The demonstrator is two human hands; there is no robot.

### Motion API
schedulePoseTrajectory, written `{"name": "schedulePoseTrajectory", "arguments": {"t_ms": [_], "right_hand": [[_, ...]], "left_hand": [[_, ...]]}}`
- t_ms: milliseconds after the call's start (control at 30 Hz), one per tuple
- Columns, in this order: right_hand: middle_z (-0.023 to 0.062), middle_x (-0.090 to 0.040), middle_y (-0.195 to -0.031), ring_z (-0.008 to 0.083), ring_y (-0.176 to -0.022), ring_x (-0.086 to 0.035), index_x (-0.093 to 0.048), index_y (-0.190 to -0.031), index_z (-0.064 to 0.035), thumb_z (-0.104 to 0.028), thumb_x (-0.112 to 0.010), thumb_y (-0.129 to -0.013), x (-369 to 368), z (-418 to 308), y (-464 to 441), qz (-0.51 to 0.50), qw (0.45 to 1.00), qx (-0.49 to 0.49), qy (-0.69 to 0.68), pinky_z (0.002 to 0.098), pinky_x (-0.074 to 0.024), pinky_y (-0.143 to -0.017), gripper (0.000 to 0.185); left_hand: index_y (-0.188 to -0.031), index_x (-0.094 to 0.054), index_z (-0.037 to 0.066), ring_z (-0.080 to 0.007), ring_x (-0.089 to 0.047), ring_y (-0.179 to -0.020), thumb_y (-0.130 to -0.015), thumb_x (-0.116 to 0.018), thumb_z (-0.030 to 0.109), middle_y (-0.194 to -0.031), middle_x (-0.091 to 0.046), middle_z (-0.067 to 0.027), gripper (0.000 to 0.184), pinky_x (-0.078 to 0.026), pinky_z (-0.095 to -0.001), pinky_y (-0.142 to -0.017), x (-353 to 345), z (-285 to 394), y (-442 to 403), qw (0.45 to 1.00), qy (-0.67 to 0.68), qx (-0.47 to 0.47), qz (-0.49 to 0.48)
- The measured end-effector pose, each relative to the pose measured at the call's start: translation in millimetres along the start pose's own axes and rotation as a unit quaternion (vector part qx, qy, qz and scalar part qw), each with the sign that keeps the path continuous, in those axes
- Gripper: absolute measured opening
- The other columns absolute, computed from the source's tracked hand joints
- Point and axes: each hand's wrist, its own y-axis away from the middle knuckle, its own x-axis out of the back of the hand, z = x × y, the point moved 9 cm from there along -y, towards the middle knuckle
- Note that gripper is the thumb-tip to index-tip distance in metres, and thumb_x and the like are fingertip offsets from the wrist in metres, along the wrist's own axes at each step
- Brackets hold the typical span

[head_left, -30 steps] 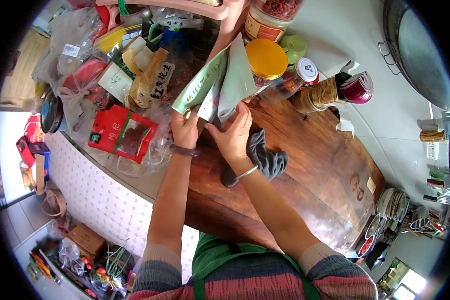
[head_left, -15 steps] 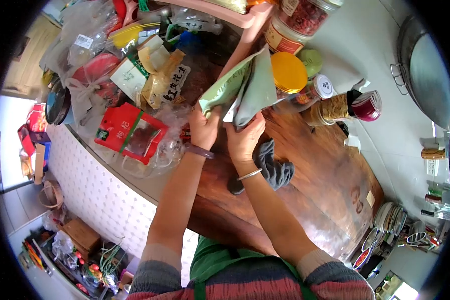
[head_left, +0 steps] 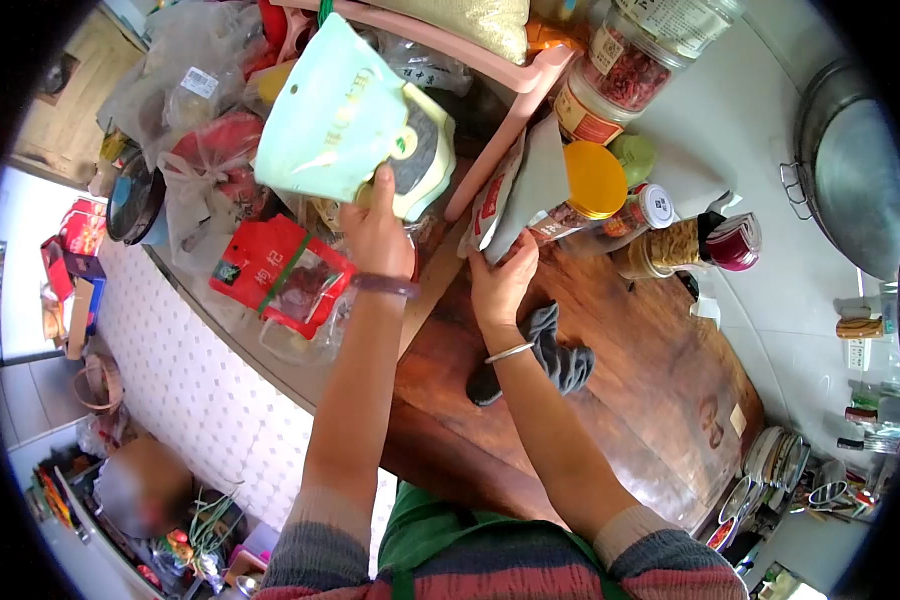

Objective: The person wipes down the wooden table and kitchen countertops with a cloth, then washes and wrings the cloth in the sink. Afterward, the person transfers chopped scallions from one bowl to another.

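Observation:
A pale green pouch [head_left: 320,125] with a dark see-through window is pinched at its lower edge by my left hand [head_left: 378,238], thumb on its front. It is held up over the heap of packets on the left. My right hand [head_left: 503,285] is closed on the lower edge of a grey-white bag [head_left: 532,185], which stands upright beside the pink rack. Below the left hand lies a red packet [head_left: 280,275] with a clear window. A dark grey cloth item [head_left: 560,355], perhaps a glove or sock, rests on the wooden tabletop [head_left: 630,400] near my right wrist.
Jars, one with a yellow lid [head_left: 595,180], stand right of the bag. A pink rack [head_left: 510,130] rises at the back. Plastic bags [head_left: 195,85] crowd the left. A large metal pan [head_left: 855,160] is at far right, with stacked plates [head_left: 775,455] below.
My left hand has lifted the pale green pouch up and left, away from the grey-white bag. My hands have moved apart; the right stays low on the bag.

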Motion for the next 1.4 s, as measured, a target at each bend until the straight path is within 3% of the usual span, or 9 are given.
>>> {"name": "schedulePoseTrajectory", "arguments": {"t_ms": [333,433,467,633,800,867,1067,1267,1400], "right_hand": [[0.0218,-0.044,-0.112,0.0409,-0.105,-0.041,-0.036,-0.121,-0.0001,-0.007,-0.076,-0.064,-6,2,-4,-0.012,1.0,-0.01,-0.007,0.0472,-0.0336,-0.092,0.07],[0.0226,-0.042,-0.116,0.0405,-0.106,-0.041,-0.035,-0.125,-0.002,-0.01,-0.077,-0.065,-8,-1,-3,-0.014,0.999,-0.039,-0.023,0.0466,-0.0354,-0.091,0.074],[0.0229,-0.041,-0.117,0.0403,-0.107,-0.041,-0.034,-0.126,-0.0027,-0.011,-0.077,-0.065,-8,-1,-4,-0.014,0.998,-0.052,-0.028,0.0462,-0.0362,-0.091,0.075],[0.0227,-0.035,-0.122,0.0394,-0.109,-0.044,-0.029,-0.132,-0.0017,-0.023,-0.076,-0.069,-8,-15,-6,-0.055,0.997,-0.044,0.037,0.0433,-0.0403,-0.091,0.081],[0.0241,-0.033,-0.122,0.0391,-0.104,-0.047,-0.032,-0.124,0.0043,-0.015,-0.075,-0.071,-4,-17,1,-0.077,0.988,-0.084,-0.103,0.0438,-0.0438,-0.086,0.071],[0.0216,-0.044,-0.108,0.0317,-0.087,-0.054,-0.04,-0.114,0.0032,-0.013,-0.075,-0.072,6,-24,-3,0.001,0.997,0.059,0.043,0.0403,-0.046,-0.075,0.057],[0.0113,-0.056,-0.082,0.0232,-0.071,-0.057,-0.045,-0.11,0.0003,-0.015,-0.076,-0.07,-6,4,-15,-0.04,0.991,-0.102,-0.081,0.0348,-0.0464,-0.067,0.053],[0.0154,-0.056,-0.105,0.0289,-0.097,-0.056,-0.044,-0.122,0.0001,-0.016,-0.077,-0.071,20,4,9,-0.108,0.992,0.016,-0.07,0.0361,-0.0462,-0.085,0.063],[0.012,-0.056,-0.106,0.0319,-0.098,-0.053,-0.057,-0.105,-0.0065,-0.022,-0.075,-0.07,93,-9,52,-0.179,0.961,0.166,0.128,0.0439,-0.0399,-0.087,0.042]], "left_hand": [[-0.116,-0.048,0.0,-0.0188,-0.047,-0.108,-0.087,-0.064,0.021,-0.118,-0.053,-0.0083,0.039,-0.034,-0.0338,-0.097,-31,-66,-52,0.991,0.005,0.125,-0.053],[-0.115,-0.05,0.002,-0.0164,-0.052,-0.099,-0.086,-0.065,0.028,-0.111,-0.056,-0.0068,0.042,-0.044,-0.0307,-0.081,-36,-66,-72,0.975,-0.137,0.17,-0.041],[-0.108,-0.054,0.007,-0.0092,-0.052,-0.07,-0.086,-0.064,0.031,-0.095,-0.059,-0.0014,0.034,-0.039,-0.0244,-0.052,-42,-63,-78,0.964,-0.19,0.175,-0.068],[-0.105,-0.058,0.004,-0.0117,-0.055,-0.053,-0.088,-0.061,0.032,-0.076,-0.06,-0.0067,0.033,-0.033,-0.0209,-0.038,-69,-67,-89,0.913,-0.339,0.181,-0.138],[-0.112,-0.055,0.0,-0.022,-0.064,-0.067,-0.088,-0.057,0.011,-0.096,-0.062,-0.0116,0.026,-0.055,-0.0292,-0.058,-79,-111,-114,0.92,-0.279,0.213,-0.174],[-0.111,-0.056,0.0,-0.0231,-0.064,-0.077,-0.086,-0.058,0.006,-0.102,-0.061,-0.0124,0.026,-0.056,-0.0305,-0.065,-85,-112,-105,0.935,-0.19,0.236,-0.185],[-0.109,-0.054,-0.002,-0.0227,-0.061,-0.095,-0.083,-0.059,0.0,-0.107,-0.059,-0.0146,0.026,-0.052,-0.0359,-0.083,-45,-95,-65,0.953,-0.09,0.263,-0.12],[-0.125,-0.043,0.0,-0.0208,-0.059,-0.096,-0.086,-0.055,0.001,-0.114,-0.053,-0.0117,0.041,-0.052,-0.031,-0.081,2,-22,6,0.981,-0.178,0.04,-0.071],[-0.111,-0.055,0.002,-0.0249,-0.058,-0.093,-0.08,-0.061,0.003,-0.108,-0.057,-0.0131,0.032,-0.048,-0.0327,-0.078,32,20,89,0.853,-0.462,-0.174,-0.166]]}}
